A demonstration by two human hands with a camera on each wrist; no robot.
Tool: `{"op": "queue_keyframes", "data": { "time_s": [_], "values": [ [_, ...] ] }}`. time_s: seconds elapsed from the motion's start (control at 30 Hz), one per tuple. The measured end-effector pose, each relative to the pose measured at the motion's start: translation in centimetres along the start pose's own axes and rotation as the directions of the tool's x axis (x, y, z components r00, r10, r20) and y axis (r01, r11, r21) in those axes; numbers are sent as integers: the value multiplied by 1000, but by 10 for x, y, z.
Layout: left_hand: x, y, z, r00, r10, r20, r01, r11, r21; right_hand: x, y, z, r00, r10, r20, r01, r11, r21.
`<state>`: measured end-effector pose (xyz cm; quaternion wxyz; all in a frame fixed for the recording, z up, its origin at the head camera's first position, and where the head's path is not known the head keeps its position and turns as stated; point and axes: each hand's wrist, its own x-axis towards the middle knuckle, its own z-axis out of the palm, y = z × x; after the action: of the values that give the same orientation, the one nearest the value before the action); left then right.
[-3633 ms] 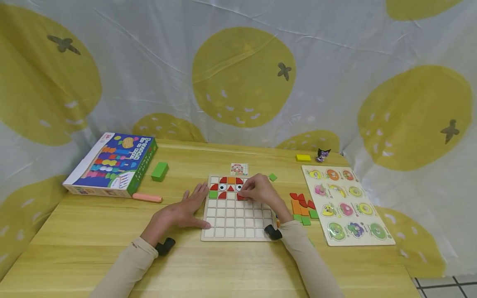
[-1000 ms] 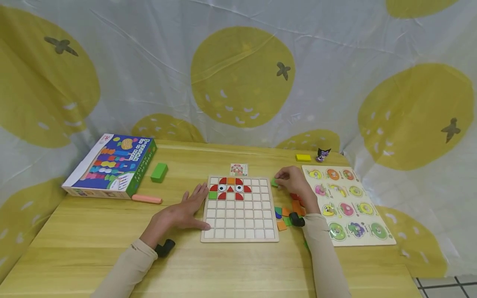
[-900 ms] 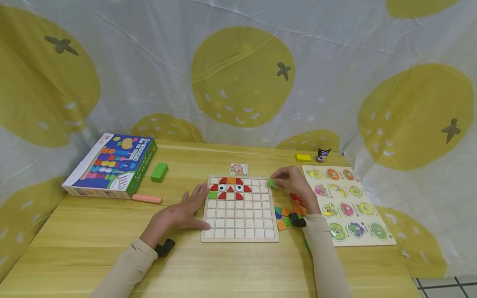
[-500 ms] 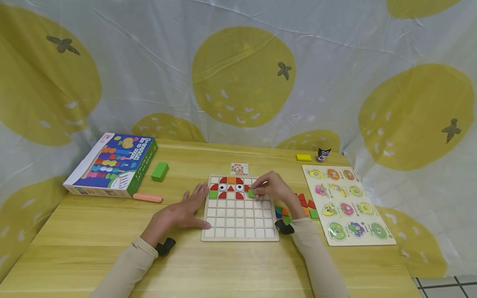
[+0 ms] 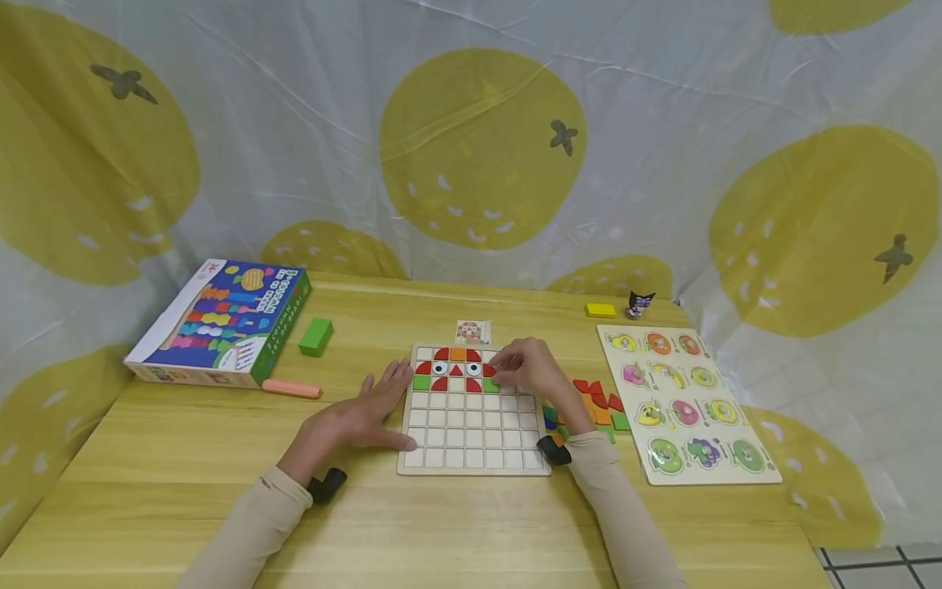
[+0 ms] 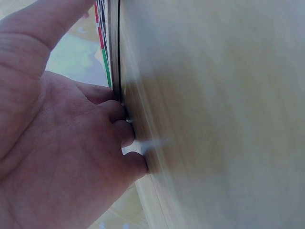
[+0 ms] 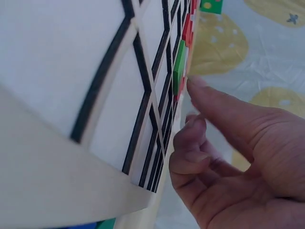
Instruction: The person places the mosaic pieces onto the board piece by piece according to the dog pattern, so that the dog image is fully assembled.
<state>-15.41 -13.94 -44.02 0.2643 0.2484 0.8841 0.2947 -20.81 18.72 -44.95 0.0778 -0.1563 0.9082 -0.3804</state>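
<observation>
A wooden grid board point(image 5: 474, 439) lies mid-table, its far rows filled with red, orange and green tiles and two eye tiles in a face-like pattern. My left hand point(image 5: 365, 416) lies spread along the board's left edge, fingertips and thumb at the rim. Over the board's far right part, my right hand point(image 5: 531, 372) hovers with nothing between thumb and fingers. Beside its fingertips a green square tile point(image 5: 491, 384) sits in a cell, below a red curved tile point(image 5: 489, 370). In the right wrist view the thumb tip is close to that green tile point(image 7: 179, 67), the other fingers loosely bent.
A small picture card point(image 5: 473, 332) lies beyond the board. Loose coloured tiles point(image 5: 602, 415) and a fruit puzzle board point(image 5: 688, 405) are to the right. A toy box point(image 5: 221, 323), green block point(image 5: 316, 337) and orange stick point(image 5: 291, 388) lie left; a yellow block point(image 5: 599, 311) and figurine point(image 5: 639, 305) stand back right.
My right hand picked up the green tile from right of the board, carried it left and let it go in a cell. Earlier it placed red tiles. The left hand stayed put.
</observation>
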Motion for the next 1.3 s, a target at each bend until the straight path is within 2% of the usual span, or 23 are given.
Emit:
{"op": "queue_keyframes", "data": {
  "time_s": [0.27,0.43,0.63,0.83,1.07,1.17,1.3],
  "values": [
    [1,-1,0,1000,4,-1,-4,1000,-2,0,-2,1,1000,23,18,-22,999,-43],
    [1,-1,0,1000,-3,-4,3,1000,-10,3,-5,6,1000,-28,-2,28,998,-53],
    [2,-1,1,1000,8,11,-8,1000,2,8,-10,13,997,-29,77,35,997,-73],
    [2,-2,1,1000,-12,3,12,1000,4,8,-14,12,996,-31,81,39,995,-94],
    [1,-2,1,1000,-8,-1,8,1000,9,-9,0,-16,996,-88,21,89,995,-52],
    [1,-1,1,1000,-9,2,9,1000,10,-24,17,-34,992,-120,-39,119,992,-45],
    [1,-1,1,1000,-4,4,4,1000,9,-49,42,-53,988,-123,-97,121,992,-33]
  ]
}}
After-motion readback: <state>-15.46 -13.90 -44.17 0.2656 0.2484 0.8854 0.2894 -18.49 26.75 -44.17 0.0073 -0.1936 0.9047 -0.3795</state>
